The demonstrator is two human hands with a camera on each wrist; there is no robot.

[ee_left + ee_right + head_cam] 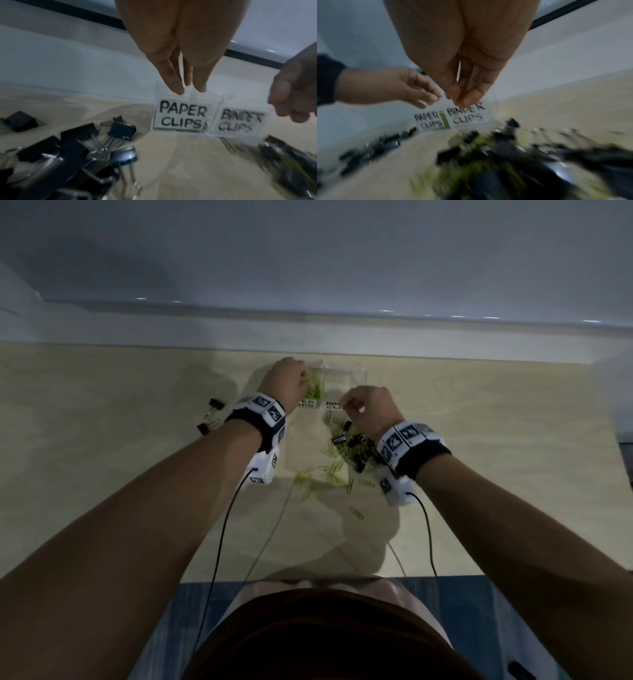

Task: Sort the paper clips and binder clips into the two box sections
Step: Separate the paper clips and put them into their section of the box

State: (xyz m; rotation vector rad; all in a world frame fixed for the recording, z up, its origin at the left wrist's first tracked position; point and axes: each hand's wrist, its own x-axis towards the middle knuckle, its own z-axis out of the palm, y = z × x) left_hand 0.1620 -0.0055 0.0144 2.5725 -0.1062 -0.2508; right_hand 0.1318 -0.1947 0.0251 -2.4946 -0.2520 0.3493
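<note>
A clear two-section box [356, 371] stands at the far middle of the table, labelled PAPER CLIPS [181, 117] on the left and BINDER CLIPS [240, 121] on the right. My left hand [188, 92] hangs over the paper-clip section with straight fingers pointing down. A thin green paper clip [193, 98] shows just below them. Green paper clips [317, 392] lie in that section. My right hand [462, 101] hovers by the binder-clip label, fingertips and thumb pinched together. Blur hides whether anything thin is between them. A mixed pile of green and black clips [346, 453] lies before the box.
Several black binder clips [212, 416] lie loose on the table to the left, large in the left wrist view [85, 142]. A stray paper clip [356, 512] lies nearer me. A pale wall ledge [308, 330] runs behind the box. Cables trail from both wrists.
</note>
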